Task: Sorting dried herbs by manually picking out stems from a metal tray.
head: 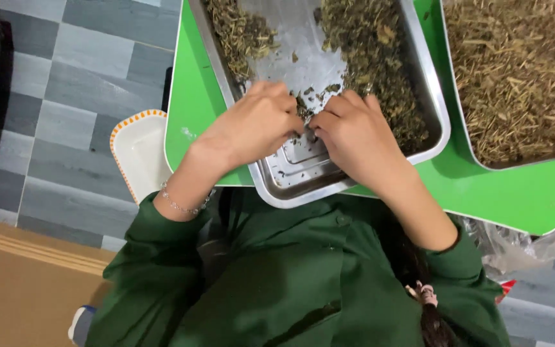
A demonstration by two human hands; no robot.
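The green table (pixel 515 193) carried everything you worked at, its rounded edge running close to your dark green shirt (pixel 303 283). On it sat two steel trays. The nearer steel tray (pixel 303 186) lay tilted across the middle, its corner hanging over the table edge toward you, with a darker heap of dried herb (pixel 374 71) on its right half, a smaller heap of twiggy stems (pixel 239 32) at upper left, and bare metal between them. The second tray (pixel 515 77), at the far right, was full of pale, straw-like cut stalks. A crumpled clear plastic bag (pixel 534 244) stuck out under the table's right corner. A white dish with an orange scalloped rim (pixel 139 151) stood on the grey tiled floor (pixel 65 96), just left of the table. Your left hand (pixel 255 122) and right hand (pixel 351 132) met over the bare middle of the nearer tray, fingers curled in and pressed together, fingertips pinching a small bit of dried herb between them. A thin bracelet (pixel 181 205) circled your left wrist.
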